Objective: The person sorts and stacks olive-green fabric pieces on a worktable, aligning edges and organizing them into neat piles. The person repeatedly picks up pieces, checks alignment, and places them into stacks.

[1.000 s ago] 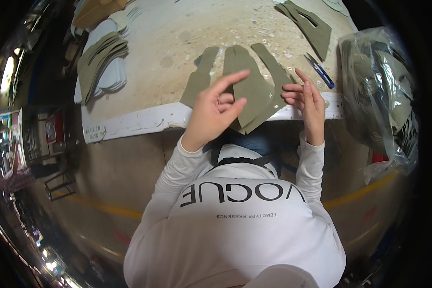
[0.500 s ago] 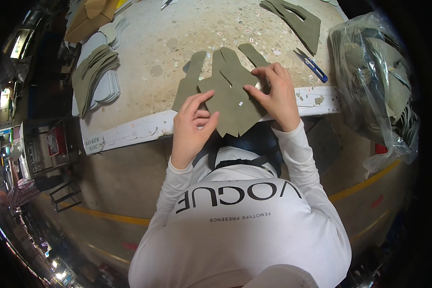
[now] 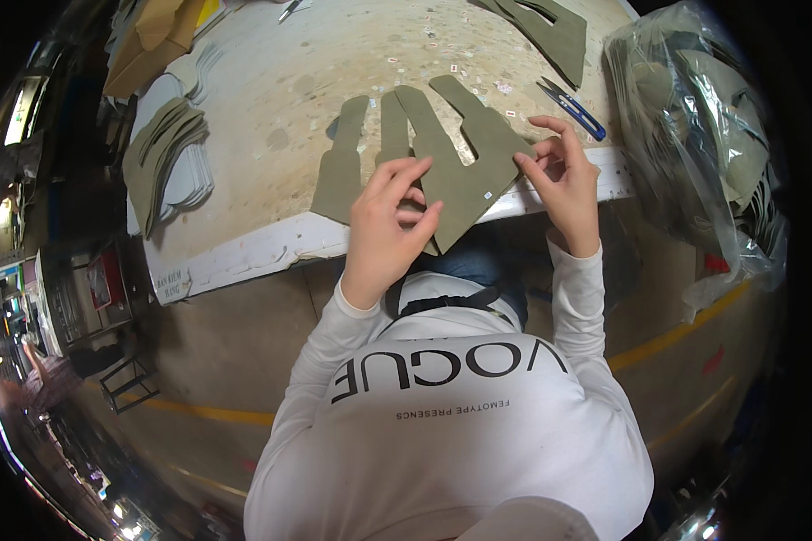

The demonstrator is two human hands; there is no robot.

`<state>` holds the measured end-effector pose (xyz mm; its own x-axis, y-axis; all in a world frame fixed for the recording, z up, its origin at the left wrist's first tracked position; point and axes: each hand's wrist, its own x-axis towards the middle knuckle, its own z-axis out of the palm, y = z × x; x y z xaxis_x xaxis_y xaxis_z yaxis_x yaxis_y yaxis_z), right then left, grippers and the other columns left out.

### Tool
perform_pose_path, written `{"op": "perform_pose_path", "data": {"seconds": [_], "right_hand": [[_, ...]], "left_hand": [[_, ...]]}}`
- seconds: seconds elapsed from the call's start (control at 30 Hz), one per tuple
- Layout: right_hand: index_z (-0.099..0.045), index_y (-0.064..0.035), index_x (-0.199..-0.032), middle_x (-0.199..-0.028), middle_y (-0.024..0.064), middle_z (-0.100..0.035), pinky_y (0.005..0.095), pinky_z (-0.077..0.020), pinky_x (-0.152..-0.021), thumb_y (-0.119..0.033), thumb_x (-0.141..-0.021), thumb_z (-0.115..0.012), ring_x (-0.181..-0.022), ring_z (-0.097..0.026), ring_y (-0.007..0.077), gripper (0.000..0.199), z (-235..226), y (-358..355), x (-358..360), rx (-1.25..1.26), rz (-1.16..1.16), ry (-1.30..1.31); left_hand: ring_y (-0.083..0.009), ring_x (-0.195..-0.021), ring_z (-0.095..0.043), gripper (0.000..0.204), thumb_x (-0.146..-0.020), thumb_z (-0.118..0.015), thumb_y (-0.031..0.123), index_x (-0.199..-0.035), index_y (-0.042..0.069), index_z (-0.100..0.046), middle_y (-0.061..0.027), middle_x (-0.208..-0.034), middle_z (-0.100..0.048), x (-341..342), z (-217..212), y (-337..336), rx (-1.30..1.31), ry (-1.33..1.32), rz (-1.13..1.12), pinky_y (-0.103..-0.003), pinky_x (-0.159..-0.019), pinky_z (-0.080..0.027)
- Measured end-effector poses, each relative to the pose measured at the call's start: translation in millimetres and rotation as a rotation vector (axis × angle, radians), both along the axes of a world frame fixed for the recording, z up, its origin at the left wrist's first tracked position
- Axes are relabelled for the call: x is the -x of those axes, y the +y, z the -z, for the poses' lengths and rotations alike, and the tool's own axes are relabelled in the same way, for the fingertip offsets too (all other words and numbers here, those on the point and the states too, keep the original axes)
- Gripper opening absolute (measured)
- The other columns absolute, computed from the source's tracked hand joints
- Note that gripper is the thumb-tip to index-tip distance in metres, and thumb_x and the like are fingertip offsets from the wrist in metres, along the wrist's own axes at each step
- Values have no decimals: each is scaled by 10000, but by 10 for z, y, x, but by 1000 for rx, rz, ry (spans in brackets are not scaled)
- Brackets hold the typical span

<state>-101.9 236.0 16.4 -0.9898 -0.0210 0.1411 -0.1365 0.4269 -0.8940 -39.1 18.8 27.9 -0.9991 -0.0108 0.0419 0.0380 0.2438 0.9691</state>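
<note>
An olive cut fabric piece with a slot and a small white sticker lies across the table's front edge, its lower corner hanging over. At its right corner my right hand is closed, thumb and finger pinching the fabric, the index finger lifted. My left hand rests over the piece's left side, thumb and index apart, fingertips touching the cloth. Partly under that hand lies another olive strip-shaped piece. Further left is a separate olive piece with a narrow top.
Blue-handled thread snips lie right of the pieces. A clear plastic bag of olive parts stands at the right edge. Stacked olive pieces sit at the left, near a cardboard box. More olive pieces lie at the back right.
The stickered piece has shifted right and turned, opening its slot wider from the strip beside it. My right hand has moved right with its corner; my left hand has moved slightly right.
</note>
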Motion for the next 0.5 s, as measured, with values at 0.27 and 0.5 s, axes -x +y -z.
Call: {"op": "perform_pose_path", "data": {"seconds": [0.27,0.5], "right_hand": [[-603,-72,-1133,-747,19,-568,250,-453,-630,-72,-761,-744,-666,-532,108,398,129,62,-33,-80,19,25],[-654,-37,-936,-888,73,-555,353,-441,-751,-132,-706,-792,-849,-519,248,285,91,61,-29,-371,16,138]], "left_hand": [[-140,-894,-599,468,-758,-716,-15,-1214,37,-622,-96,-1187,-545,-3,55,48,201,61,-22,-236,-683,-559],[-226,-978,-617,460,-715,-788,128,-1145,73,-633,-96,-1061,-614,-100,-130,-789,574,84,-284,-339,-777,-515]]}}
